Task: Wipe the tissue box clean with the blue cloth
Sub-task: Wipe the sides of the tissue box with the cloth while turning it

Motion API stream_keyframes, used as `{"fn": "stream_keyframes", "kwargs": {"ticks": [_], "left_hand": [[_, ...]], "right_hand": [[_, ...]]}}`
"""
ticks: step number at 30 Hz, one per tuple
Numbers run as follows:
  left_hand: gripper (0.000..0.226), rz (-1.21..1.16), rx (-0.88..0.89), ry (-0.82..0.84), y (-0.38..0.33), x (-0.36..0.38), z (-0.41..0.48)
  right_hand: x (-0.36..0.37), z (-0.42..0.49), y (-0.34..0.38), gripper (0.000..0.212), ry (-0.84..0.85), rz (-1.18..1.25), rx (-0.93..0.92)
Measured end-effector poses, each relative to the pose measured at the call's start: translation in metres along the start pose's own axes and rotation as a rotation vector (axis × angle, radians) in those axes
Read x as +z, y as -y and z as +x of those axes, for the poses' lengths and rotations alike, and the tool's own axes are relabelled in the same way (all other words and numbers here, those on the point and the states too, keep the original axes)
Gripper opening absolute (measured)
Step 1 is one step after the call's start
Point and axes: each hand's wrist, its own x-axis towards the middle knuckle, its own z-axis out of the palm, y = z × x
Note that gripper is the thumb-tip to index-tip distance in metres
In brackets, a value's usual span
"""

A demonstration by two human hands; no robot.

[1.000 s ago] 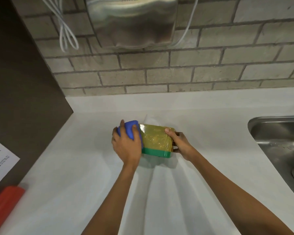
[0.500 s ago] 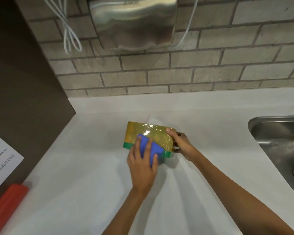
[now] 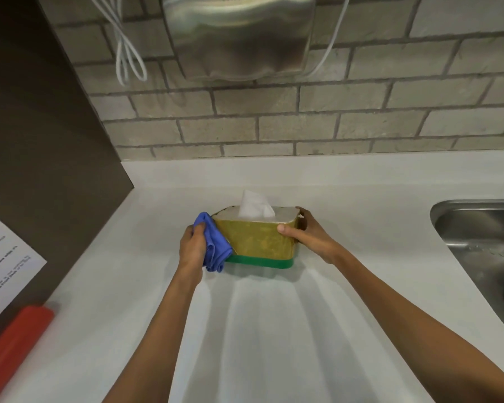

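Observation:
A gold tissue box (image 3: 259, 239) with a green base band stands upright on the white counter (image 3: 262, 330), a white tissue (image 3: 255, 205) poking out of its top. My left hand (image 3: 191, 248) clutches a bunched blue cloth (image 3: 214, 242) and presses it against the box's left end. My right hand (image 3: 306, 232) grips the box's right end, thumb on the front face, fingers behind.
A steel sink (image 3: 483, 245) is sunk into the counter at the right. A red cylinder (image 3: 15, 347) and a printed sheet (image 3: 3, 266) lie at the left by a dark panel. A metal hand dryer (image 3: 239, 36) and white cables hang on the brick wall.
The box was tipped with a side face up and has been turned upright, tissue now on top. The cloth moved from the front face to the box's left end.

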Motion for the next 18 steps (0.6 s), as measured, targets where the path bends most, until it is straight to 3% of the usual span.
{"fn": "stream_keyframes", "kwargs": {"ticks": [4,9,18], "left_hand": [[0.022,0.091,0.045,0.009,0.000,-0.001,0.007],[0.021,0.122,0.047,0.003,0.002,0.002,0.013],[0.027,0.064,-0.169,-0.007,0.008,-0.002,0.023]], "right_hand": [[-0.006,0.006,0.012,0.088,0.063,-0.198,0.026],[-0.008,0.013,0.018,0.110,0.165,-0.225,0.130],[-0.004,0.023,0.012,0.113,0.188,-0.253,0.108]]}}
